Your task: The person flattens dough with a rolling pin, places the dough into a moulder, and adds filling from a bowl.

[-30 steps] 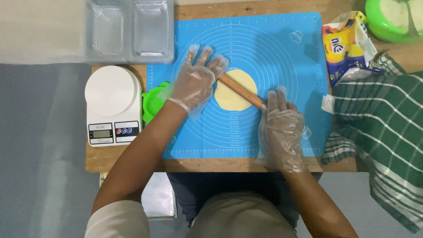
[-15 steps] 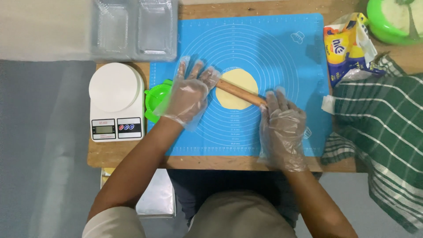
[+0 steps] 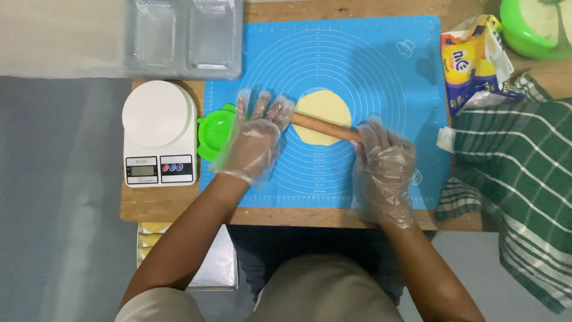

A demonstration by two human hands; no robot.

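Rolling pin (image 3: 325,126) lying across the dough disc (image 3: 323,117) mid-mat (image 3: 381,65), long axis running left-to-right with the right end tipped a bit toward the body, just ahead of both gloved hands. Left hand (image 3: 253,140) flat and spread open on the pin's left end, right hand (image 3: 384,164) flat on the right end, fingers loosely extended, neither one really gripping, both about equally close. Green press (image 3: 215,130) touching the left hand's side, scale (image 3: 159,134) further left, trays (image 3: 185,39) up top, snack bag (image 3: 471,59), green bowl (image 3: 536,27) and striped cloth (image 3: 518,179) off right, nothing blocking the roll path.
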